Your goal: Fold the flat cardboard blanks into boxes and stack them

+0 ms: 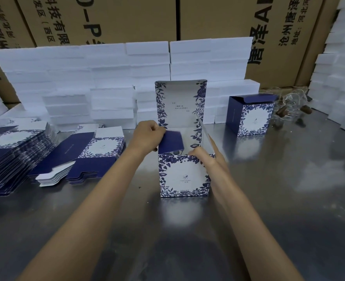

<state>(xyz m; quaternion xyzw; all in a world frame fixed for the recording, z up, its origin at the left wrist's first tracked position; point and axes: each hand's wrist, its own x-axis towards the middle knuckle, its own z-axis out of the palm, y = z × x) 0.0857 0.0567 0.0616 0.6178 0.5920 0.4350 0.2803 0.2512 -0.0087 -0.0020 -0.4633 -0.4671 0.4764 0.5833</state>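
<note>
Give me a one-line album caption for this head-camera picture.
Left hand folds a side flap into the open box; right hand steadies its rim.

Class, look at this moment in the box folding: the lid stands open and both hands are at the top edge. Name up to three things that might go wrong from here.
1. The left hand pinches the dark blue side flap of the open box; forced in askew, it might crease.
2. The tall lid stands upright; closed before the flaps are tucked, it may jam or bend.
3. The right hand rests on the box's front rim; pressing down there might dent the wall.
</note>
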